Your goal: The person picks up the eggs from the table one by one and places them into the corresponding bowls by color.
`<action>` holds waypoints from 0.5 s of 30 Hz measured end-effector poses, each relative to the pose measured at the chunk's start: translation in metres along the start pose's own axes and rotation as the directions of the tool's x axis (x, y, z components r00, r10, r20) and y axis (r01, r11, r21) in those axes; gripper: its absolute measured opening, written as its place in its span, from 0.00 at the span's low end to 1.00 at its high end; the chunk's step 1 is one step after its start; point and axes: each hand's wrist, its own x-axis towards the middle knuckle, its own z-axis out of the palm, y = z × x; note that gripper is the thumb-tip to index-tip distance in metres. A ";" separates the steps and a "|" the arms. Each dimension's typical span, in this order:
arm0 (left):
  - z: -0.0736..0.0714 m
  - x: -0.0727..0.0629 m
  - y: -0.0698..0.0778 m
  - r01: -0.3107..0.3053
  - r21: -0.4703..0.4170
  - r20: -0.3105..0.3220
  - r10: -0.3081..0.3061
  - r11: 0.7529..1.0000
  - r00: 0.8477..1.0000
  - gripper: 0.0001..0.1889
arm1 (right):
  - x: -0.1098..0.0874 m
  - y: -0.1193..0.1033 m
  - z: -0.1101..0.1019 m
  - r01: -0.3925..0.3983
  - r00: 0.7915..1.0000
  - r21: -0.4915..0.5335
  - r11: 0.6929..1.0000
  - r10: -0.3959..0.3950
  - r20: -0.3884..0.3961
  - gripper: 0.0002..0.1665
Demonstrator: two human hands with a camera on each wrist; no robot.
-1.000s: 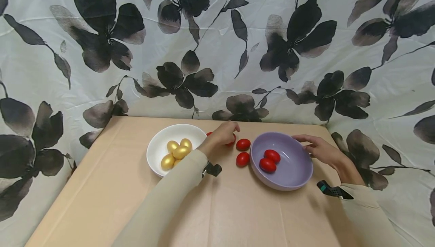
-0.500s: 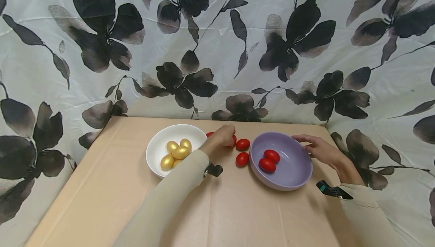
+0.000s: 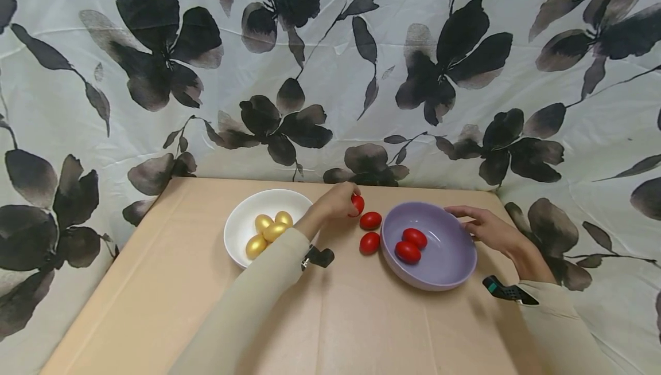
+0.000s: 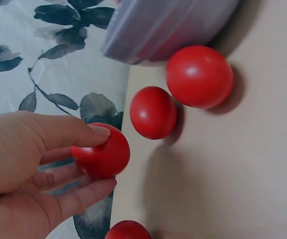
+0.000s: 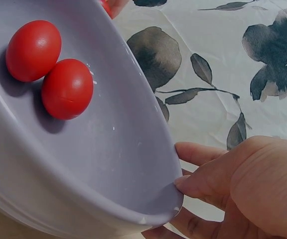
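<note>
My left hand [image 3: 337, 200] pinches a red egg [image 4: 107, 157] between thumb and fingers, above the table's far edge. Two more red eggs, one nearer [image 3: 369, 243] and one behind it [image 3: 370, 221], lie on the table just left of a purple bowl [image 3: 449, 263]. Another red egg [image 4: 128, 232] peeks in at the bottom of the left wrist view; hand and arm hide it from the head camera. Inside the purple bowl sit two red eggs [image 5: 34, 51]. At the bowl's right side, my right hand [image 3: 493, 229] holds its rim, thumb on the edge and some fingers below.
A white bowl [image 3: 234, 229] with several gold eggs [image 3: 255, 246] stands on the left, partly behind my left forearm. The tan table [image 3: 361, 317] ends at a hanging floral cloth [image 3: 361, 65] at the back.
My left hand has raised a red egg from the table, so more of the egg shows. The rear-left egg is now hidden behind the hand. My right hand and both bowls stay put.
</note>
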 end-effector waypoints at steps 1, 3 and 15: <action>-0.001 -0.001 0.000 -0.007 -0.009 -0.007 0.007 1.000 1.000 0.25 | 0.000 0.000 0.000 0.000 1.000 0.000 1.000 0.000 0.000 0.32; -0.002 -0.003 0.001 -0.013 -0.039 -0.013 0.013 0.999 1.000 0.25 | 0.000 -0.001 0.000 0.000 1.000 -0.002 1.000 0.000 -0.002 0.32; -0.008 -0.015 0.005 -0.086 -0.051 -0.048 0.084 0.995 0.995 0.26 | 0.000 0.001 0.000 0.011 1.000 -0.003 1.000 -0.011 -0.003 0.32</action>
